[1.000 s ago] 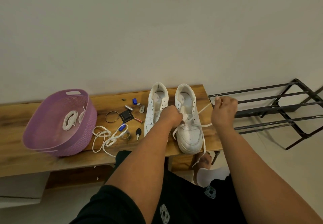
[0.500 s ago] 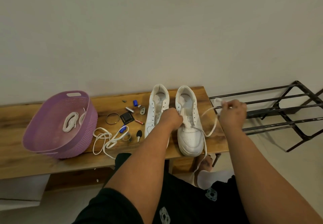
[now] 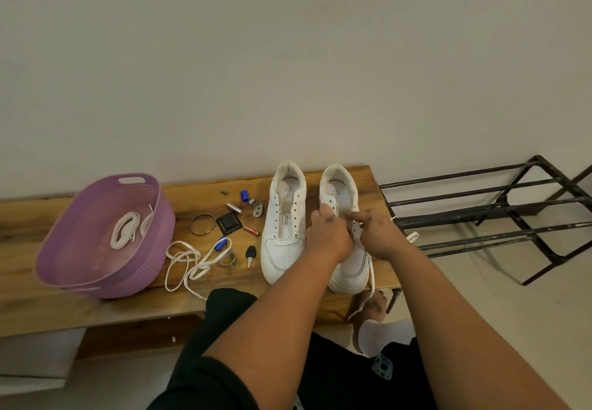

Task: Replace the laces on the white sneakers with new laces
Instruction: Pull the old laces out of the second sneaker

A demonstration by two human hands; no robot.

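Both hands meet over the right sneaker (image 3: 347, 259) at its eyelets: left hand (image 3: 328, 236) fingers curled on the tongue area, right hand (image 3: 378, 233) pinching the white lace (image 3: 371, 273), which trails off the near desk (image 3: 96, 307) edge, another end poking out right of the wrist. Left sneaker (image 3: 282, 233) just beside it, unlaced, heels toward the far wall. Left of the shoes: loose lace (image 3: 189, 265), key (image 3: 250, 254), batteries, a ring, small bits. Purple basket (image 3: 80, 268) far left holds a coiled lace (image 3: 123, 230). Black metal rack (image 3: 480, 214) to the right of the desk.
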